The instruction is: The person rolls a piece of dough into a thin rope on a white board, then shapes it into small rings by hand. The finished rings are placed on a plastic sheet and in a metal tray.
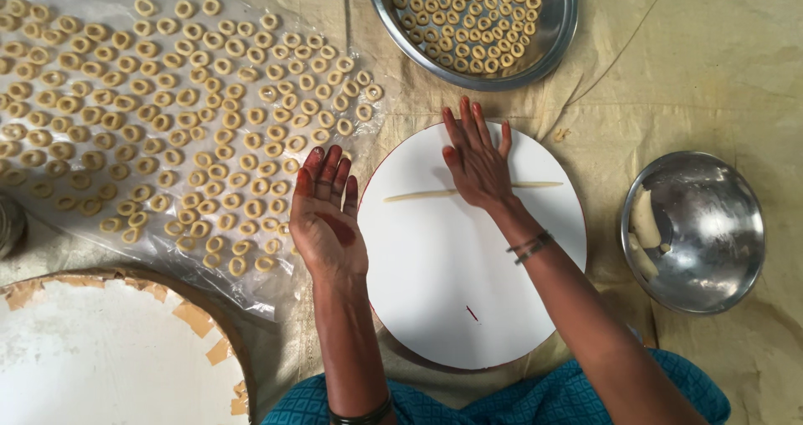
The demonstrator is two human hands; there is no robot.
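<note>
On round board (468, 291), right fingers (465, 132) flat — pressing dough rope (418, 195)

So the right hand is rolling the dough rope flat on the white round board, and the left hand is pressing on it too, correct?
Not quite. The head view shows the right hand flat on the dough rope on the white round board, but the left hand is not pressing on it: it is held palm-up beside the board's left edge, near the dough rings on the plastic sheet.
</note>
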